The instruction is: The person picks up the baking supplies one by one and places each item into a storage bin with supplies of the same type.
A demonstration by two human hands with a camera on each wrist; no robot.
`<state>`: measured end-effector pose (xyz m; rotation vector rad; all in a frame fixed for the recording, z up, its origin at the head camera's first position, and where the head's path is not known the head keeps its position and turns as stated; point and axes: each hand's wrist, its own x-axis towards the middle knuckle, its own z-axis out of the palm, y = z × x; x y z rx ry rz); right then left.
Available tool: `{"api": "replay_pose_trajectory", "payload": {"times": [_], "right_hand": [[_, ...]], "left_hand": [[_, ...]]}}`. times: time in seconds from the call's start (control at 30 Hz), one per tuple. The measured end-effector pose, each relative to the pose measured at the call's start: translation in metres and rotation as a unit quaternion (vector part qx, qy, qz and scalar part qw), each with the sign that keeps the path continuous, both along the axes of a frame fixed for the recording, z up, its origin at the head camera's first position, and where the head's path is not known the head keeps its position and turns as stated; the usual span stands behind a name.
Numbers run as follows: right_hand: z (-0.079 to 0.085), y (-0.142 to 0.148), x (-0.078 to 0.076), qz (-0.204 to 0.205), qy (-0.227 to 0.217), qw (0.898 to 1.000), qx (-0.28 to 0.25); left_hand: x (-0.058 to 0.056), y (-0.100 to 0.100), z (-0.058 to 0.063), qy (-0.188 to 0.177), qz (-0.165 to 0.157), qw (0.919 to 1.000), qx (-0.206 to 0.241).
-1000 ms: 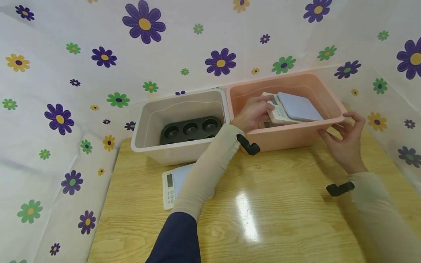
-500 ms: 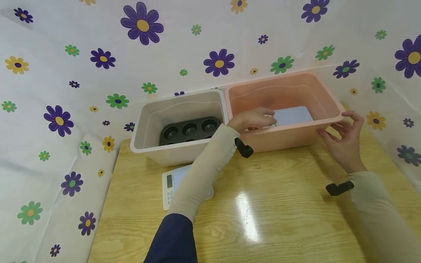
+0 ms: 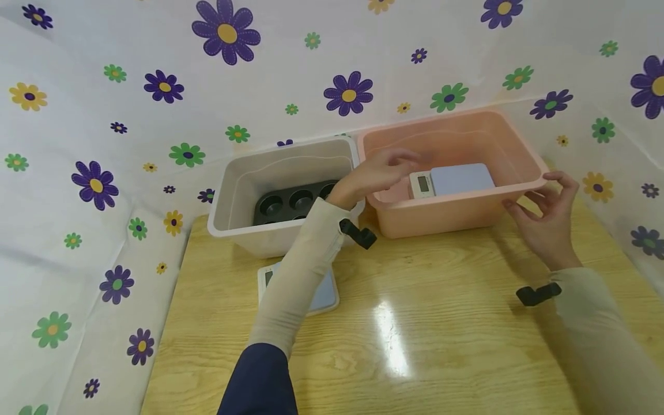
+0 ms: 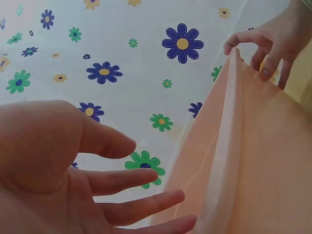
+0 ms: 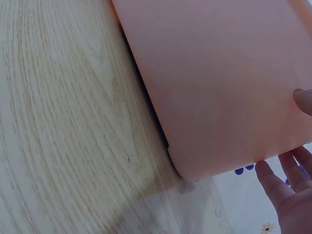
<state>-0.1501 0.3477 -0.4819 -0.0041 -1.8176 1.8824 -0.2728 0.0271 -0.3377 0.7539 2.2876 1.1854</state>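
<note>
A kitchen scale [image 3: 460,178] with a pale blue platform and a small display lies in the pink plastic bin [image 3: 438,219]. Over the bin's left end hovers my left hand [image 3: 377,175], fingers apart and holding nothing; the left wrist view shows this hand [image 4: 92,170] spread beside the bin's rim [image 4: 225,146]. My right hand [image 3: 551,222] grips the bin's front right corner. Its thumb [image 5: 304,100] presses the front wall and its other fingers [image 5: 275,183] touch the end wall. A second scale [image 3: 324,293] lies on the table, partly hidden by my left forearm.
To the left of the pink bin stands an off-white bin [image 3: 259,242] holding a dark muffin tin [image 3: 282,203]. Both bins stand on a wooden table [image 3: 441,323], against a flower-patterned cloth [image 3: 290,57] that rises behind and at the sides.
My left hand has lowered the scale into the pink bin, let it go, and drawn back up and to the left. The right hand has stayed at the bin's corner.
</note>
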Motion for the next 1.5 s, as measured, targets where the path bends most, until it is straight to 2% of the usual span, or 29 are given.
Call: {"api": "replay_pose_trajectory", "payload": {"times": [0.1,0.2,0.43,0.57,0.73,0.87,1.0,1.13,1.3,1.5], "right_hand": [[-0.001,-0.002,-0.002,-0.001,-0.006,1.000,-0.003],[-0.003,-0.006,-0.004,-0.004,-0.013,1.000,-0.001],[-0.005,-0.012,-0.010,-0.006,-0.039,0.999,0.019],[-0.004,-0.014,-0.011,-0.004,-0.051,0.998,0.021],[-0.005,-0.017,-0.011,-0.015,-0.046,0.999,0.004],[-0.006,-0.018,-0.008,-0.027,-0.037,0.999,0.006],[-0.008,-0.016,-0.004,-0.031,-0.023,0.999,0.009],[-0.008,-0.015,-0.005,-0.019,-0.003,1.000,0.006],[-0.005,-0.010,-0.004,-0.027,-0.006,1.000,0.009],[-0.003,-0.013,-0.002,-0.023,-0.003,1.000,-0.019]], "left_hand": [[0.005,-0.007,-0.001,0.039,0.025,0.9989,-0.002],[0.010,-0.010,-0.003,0.076,0.034,0.9965,-0.003],[0.025,-0.024,0.000,0.108,0.072,0.9915,-0.004],[0.036,-0.040,0.004,0.122,0.090,0.9882,0.019],[0.049,-0.061,0.004,0.172,0.092,0.9797,0.043],[0.065,-0.077,-0.001,0.205,0.113,0.9711,0.047],[0.087,-0.090,-0.010,0.204,0.135,0.9681,0.055],[0.107,-0.103,-0.021,0.205,0.142,0.9651,0.078],[0.116,-0.117,-0.032,0.198,0.154,0.9647,0.080],[0.127,-0.140,-0.045,0.181,0.170,0.9664,0.067]]}}
